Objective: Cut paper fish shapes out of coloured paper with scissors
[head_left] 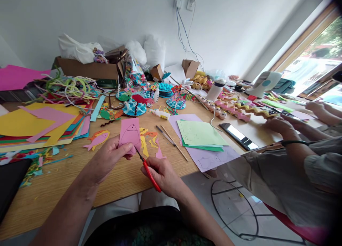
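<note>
My left hand (pixel 114 151) pinches a piece of pink paper (pixel 130 129) by its lower left part, thumb on top. A fish outline is drawn on that paper in dark lines. My right hand (pixel 161 174) is closed round the red handles of a pair of scissors (pixel 152 176). The dark blades meet the paper's lower right edge, close to my left thumb. Cut-out paper fish (pixel 98 139), pink and orange, lie on the table left of my left hand. Yellow and pink paper scraps (pixel 152 141) lie just beyond the scissors.
Stacked coloured paper (pixel 24 126) and pipe cleaners (pixel 77 87) fill the left side. A pen (pixel 165 134), a glue bottle (pixel 162 114), green sheets (pixel 200 133) and a phone (pixel 238 136) lie to the right. A co-worker's hands (pixel 283 126) are at the far right.
</note>
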The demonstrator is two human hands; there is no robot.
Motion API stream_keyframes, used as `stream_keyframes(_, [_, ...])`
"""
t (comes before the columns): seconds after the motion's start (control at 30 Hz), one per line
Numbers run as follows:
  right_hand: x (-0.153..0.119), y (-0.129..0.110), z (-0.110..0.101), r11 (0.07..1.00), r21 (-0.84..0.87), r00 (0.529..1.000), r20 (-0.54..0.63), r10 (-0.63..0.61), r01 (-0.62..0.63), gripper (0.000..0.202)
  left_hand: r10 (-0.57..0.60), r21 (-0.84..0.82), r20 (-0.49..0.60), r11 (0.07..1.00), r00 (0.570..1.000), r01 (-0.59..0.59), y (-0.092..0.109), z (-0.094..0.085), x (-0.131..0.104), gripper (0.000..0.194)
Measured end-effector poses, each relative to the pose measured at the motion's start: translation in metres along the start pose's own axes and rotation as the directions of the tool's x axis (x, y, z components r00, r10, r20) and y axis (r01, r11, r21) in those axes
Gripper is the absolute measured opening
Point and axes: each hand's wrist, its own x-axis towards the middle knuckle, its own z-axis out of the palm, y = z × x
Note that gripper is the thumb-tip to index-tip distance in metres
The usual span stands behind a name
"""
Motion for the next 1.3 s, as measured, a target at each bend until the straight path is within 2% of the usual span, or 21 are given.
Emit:
stream_keyframes(0.37, [-0.001, 0.002, -0.001, 1.0, -0.003, 1.0, 0.003, 0.004, -0.004, 0.04, -0.015, -0.023, 0.009, 1.0, 1.0, 0.015, 0.0, 0.002, 0.002, 0.015])
stream_keyframes(0.57, [0.0, -0.003, -0.004, 0.998, -0.053, 1.0, 0.024, 0.02, -0.019, 0.043, 0.045, -0.038, 0.019, 0.998, 0.999, -0.044, 0.0, -0.006, 0.008, 0.02])
stream_keyframes(0.73, [0.001, -0.003, -0.004, 0.999, -0.042, 1.0, 0.021, 0.023, -0.022, 0.042, -0.086, -0.227, 0.051, 0.969, 0.995, 0.095, 0.002, -0.005, 0.011, 0.018])
stream_keyframes(0.9, [0.002, 0.0, 0.001, 0.984, 0.158, 0.996, 0.047, 0.071, -0.077, 0.035, -0.11, -0.388, -0.069, 0.919, 0.992, 0.075, 0.003, 0.007, 0.007, 0.019])
stream_keyframes(1.07, [0.003, 0.002, 0.011, 0.913, 0.389, 0.992, 0.067, 0.107, -0.125, 0.041, -0.124, -0.501, -0.21, 0.865, 0.97, 0.002, 0.002, 0.023, 0.003, 0.023])
stream_keyframes(1.3, [0.005, -0.001, 0.017, 0.868, 0.46, 0.982, 0.058, 0.182, -0.188, 0.049, -0.097, -0.561, -0.329, 0.82, 0.94, -0.112, -0.003, 0.036, 0.0, 0.022])
